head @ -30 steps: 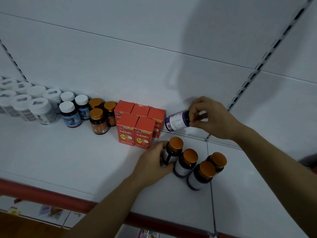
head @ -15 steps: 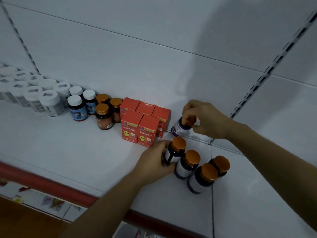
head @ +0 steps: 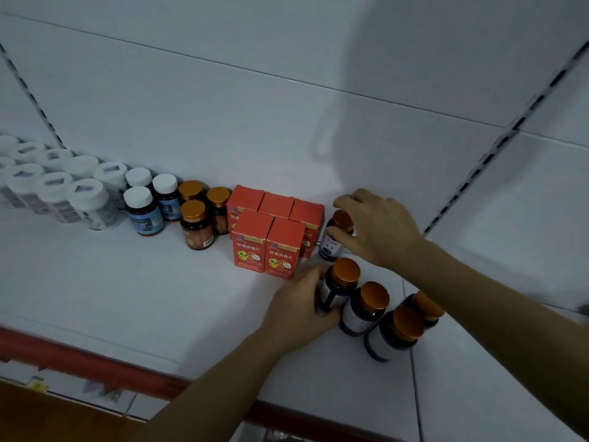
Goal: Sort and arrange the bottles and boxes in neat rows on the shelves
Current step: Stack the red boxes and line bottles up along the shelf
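pinching the cap of a bottle (head: 330,247) with the right hand (head: 379,228), holding it upright at the back of the shelf (head: 127,298) just beside the boxes (head: 277,237), seemingly starting a row, while gripping a second bottle (head: 343,275) in front with the left hand (head: 301,309).

We have everything standing on one shelf (head: 127,298), run along its back wall (head: 255,122). Far left is the jar cluster (head: 86,202), two rows deep. Right of it comes a small-bottle trio (head: 143,214), then a second trio (head: 196,226), each two behind and one in front. Next right are five boxes (head: 264,247), three behind, two in front, touching. Just right of the boxes stands the back bottle (head: 330,248), under the right hand (head: 379,231). In front of it is the near bottle (head: 338,285), with the left hand (head: 299,307) on its left side. Three more bottles (head: 360,311) trail off to its right.
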